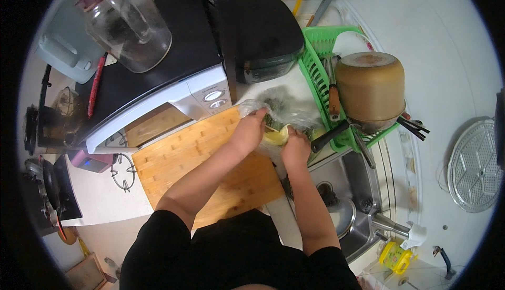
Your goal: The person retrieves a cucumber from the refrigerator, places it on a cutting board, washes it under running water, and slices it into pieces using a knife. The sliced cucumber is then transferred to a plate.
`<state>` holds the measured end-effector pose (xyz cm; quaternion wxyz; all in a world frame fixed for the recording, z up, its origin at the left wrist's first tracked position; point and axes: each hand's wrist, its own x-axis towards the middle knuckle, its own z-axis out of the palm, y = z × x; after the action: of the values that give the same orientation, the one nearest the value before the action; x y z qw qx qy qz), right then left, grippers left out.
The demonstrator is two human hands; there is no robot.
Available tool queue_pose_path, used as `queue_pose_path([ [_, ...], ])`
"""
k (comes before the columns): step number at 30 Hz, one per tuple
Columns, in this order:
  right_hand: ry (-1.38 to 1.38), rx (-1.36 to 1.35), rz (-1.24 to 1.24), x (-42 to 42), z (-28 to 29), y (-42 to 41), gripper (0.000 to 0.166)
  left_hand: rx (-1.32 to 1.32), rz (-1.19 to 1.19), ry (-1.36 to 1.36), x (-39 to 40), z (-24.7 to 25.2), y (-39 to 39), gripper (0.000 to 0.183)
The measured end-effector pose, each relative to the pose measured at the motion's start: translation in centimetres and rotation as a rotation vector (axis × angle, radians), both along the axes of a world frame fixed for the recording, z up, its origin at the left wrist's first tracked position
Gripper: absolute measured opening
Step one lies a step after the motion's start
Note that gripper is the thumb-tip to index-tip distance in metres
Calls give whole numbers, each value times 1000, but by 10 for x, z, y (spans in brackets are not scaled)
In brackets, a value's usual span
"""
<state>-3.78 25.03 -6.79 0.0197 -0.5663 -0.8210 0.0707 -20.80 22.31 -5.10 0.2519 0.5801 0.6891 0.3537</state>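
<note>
My left hand (252,130) pinches the edge of a clear plastic bag (252,107) at the back right corner of a bamboo cutting board (189,171). To its right, my right hand (298,146) grips a pale yellow-green piece of vegetable (278,135) that lies at the bag's mouth between both hands. Dark green leaves (276,106) show through the plastic behind them. The fingertips of both hands are partly hidden, and exactly which vegetable it is cannot be told.
A microwave oven (158,112) stands behind the board, with a glass pitcher (130,33) on top. A green dish rack (315,65) holding a brown pot (369,89) is at the right, above a steel sink (355,179). A black pan handle (330,135) juts towards my right hand.
</note>
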Motion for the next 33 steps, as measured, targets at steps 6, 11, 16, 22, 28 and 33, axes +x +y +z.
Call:
queue_pose_path([
  [6,303,70,425,-4,-23,-9,22,19,11,-23,8,-18,28,16],
  [11,67,-16,253,-3,-51,-13,17,-12,-336,361,3,-41,44,41],
  [16,179,112,206,0,-59,-22,11,-245,-367,547,18,-48,61,56],
  [22,15,-17,200,18,-41,-17,17,-299,-511,706,12,-36,85,79],
  [28,9,-209,114,26,-29,-11,20,-585,-500,126,-12,-4,101,91],
  [33,315,-86,53,24,-28,-10,21,-491,-501,67,-25,10,90,84],
])
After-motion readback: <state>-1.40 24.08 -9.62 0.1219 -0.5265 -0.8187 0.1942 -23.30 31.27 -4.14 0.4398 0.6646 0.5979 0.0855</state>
